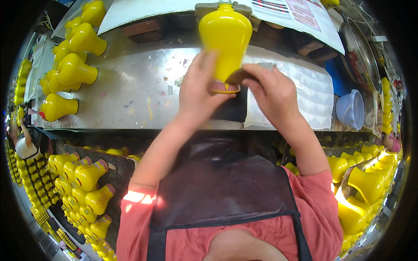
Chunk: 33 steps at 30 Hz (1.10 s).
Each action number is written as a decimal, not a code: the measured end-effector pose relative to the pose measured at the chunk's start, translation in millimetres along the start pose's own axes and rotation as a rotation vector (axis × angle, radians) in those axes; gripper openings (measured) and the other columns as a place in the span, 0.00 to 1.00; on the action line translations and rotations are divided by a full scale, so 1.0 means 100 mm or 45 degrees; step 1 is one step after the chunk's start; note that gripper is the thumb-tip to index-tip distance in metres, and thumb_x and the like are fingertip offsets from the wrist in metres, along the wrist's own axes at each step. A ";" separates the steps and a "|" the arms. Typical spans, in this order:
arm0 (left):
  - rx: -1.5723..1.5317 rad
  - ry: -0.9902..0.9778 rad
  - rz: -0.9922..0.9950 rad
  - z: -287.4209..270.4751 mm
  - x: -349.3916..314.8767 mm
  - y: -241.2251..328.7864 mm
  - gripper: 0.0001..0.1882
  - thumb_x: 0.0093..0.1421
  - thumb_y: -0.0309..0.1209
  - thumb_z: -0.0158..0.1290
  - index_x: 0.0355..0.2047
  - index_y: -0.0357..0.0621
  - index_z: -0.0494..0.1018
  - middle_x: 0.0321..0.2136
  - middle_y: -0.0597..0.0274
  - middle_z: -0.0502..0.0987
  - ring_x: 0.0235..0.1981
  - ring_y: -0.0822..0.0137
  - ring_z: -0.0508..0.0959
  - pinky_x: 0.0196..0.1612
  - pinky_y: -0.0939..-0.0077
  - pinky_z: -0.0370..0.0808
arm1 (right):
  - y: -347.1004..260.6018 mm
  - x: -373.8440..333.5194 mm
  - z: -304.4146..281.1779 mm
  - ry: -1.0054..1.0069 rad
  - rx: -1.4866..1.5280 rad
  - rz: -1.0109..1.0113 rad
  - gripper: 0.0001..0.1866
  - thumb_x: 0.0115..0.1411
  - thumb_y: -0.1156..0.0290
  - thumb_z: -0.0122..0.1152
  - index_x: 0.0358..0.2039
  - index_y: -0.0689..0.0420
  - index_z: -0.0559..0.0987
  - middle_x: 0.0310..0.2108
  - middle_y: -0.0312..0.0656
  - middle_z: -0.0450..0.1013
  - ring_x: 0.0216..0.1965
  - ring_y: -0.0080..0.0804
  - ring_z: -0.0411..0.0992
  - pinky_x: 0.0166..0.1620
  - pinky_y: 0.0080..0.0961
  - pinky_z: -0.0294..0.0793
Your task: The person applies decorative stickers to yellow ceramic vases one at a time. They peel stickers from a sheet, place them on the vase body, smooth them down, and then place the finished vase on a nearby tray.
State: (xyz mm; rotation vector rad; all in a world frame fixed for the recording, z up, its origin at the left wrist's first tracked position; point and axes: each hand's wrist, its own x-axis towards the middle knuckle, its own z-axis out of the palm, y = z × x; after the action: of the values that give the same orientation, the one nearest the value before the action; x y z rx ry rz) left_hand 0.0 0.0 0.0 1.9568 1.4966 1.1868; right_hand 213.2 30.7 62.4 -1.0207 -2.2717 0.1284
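Note:
A glossy yellow vase point(226, 37) lies in front of me, its neck at the far end against a worn block point(207, 9) and its flared foot toward me. A pinkish patterned band point(226, 87) runs around the foot. My left hand point(196, 89) is on the vase's left side near the foot, thumb below the rim, fingers blurred by motion. My right hand point(274, 89) is closed in a pinch on a thin dark flat piece point(237, 77), whose edge meets the vase just above the band.
Several yellow vases point(78, 69) lie at the metal bench's point(135, 87) left. A white sheet point(291, 91) and pale blue bucket point(350, 109) are to the right. Banded vases point(91, 174) stand low left, more yellow vases point(365, 185) low right. Another person point(26, 145) is far left.

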 end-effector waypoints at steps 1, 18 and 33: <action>-0.005 -0.007 0.023 -0.02 -0.01 -0.04 0.57 0.45 0.33 0.75 0.73 0.46 0.56 0.70 0.43 0.60 0.62 0.40 0.72 0.63 0.57 0.69 | 0.00 0.01 0.01 0.065 -0.044 0.032 0.21 0.52 0.77 0.76 0.48 0.52 0.83 0.38 0.44 0.82 0.30 0.41 0.78 0.34 0.30 0.78; -0.044 -0.035 0.009 0.00 0.05 -0.05 0.59 0.42 0.32 0.77 0.72 0.42 0.56 0.68 0.40 0.61 0.60 0.39 0.73 0.62 0.55 0.72 | 0.04 -0.02 0.05 0.194 -0.029 0.123 0.21 0.53 0.77 0.75 0.49 0.53 0.84 0.33 0.44 0.81 0.28 0.40 0.77 0.32 0.31 0.76; -0.074 -0.058 -0.036 -0.02 0.08 -0.01 0.60 0.41 0.30 0.76 0.72 0.38 0.55 0.63 0.38 0.67 0.58 0.38 0.74 0.58 0.53 0.75 | -0.06 0.08 0.02 0.216 -0.061 0.230 0.19 0.53 0.78 0.75 0.46 0.53 0.84 0.31 0.44 0.80 0.28 0.41 0.78 0.32 0.32 0.77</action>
State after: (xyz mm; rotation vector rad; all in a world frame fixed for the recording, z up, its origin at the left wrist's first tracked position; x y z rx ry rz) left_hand -1.5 7.2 3.1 1.9054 1.4461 1.1533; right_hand 204.2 32.4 67.2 -1.2147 -2.0373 0.0606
